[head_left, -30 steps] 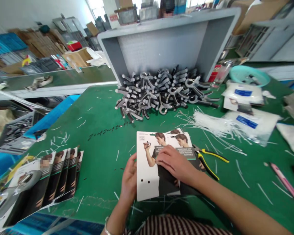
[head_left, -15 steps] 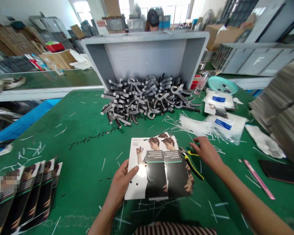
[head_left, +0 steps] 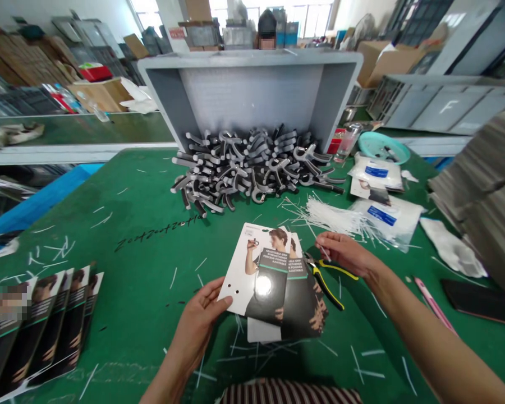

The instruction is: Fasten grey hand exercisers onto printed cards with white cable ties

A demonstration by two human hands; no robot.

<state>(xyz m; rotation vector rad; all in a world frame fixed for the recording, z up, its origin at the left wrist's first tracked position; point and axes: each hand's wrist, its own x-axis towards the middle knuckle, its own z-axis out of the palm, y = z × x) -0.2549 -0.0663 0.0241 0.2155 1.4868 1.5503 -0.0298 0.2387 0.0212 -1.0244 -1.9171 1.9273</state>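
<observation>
My left hand (head_left: 205, 310) pinches the lower left edge of a printed backing card (head_left: 252, 275) for a grip strengthener, tilted above the table. Under and beside it lie more of the same cards (head_left: 309, 297), partly covered. My right hand (head_left: 345, 251) has its thumb and fingers pinched on a thin white cable tie (head_left: 326, 249). Just below that hand lie cutting pliers (head_left: 329, 287) with yellow and black handles, jaws toward the cards. A pile of loose white cable ties (head_left: 334, 213) spreads beyond my right hand.
Many grey and black hand grippers (head_left: 244, 168) spill from a grey crate (head_left: 252, 95) on its side. Further cards (head_left: 54, 320) fan out at left. At right are plastic bags (head_left: 389, 216), a pink cutter (head_left: 433, 303) and a dark phone-like slab (head_left: 482, 300). A person (head_left: 267, 28) is behind the crate.
My left hand has lifted and tilted the top card, shifting it over the others. My right hand has moved slightly left and now pinches a cable tie.
</observation>
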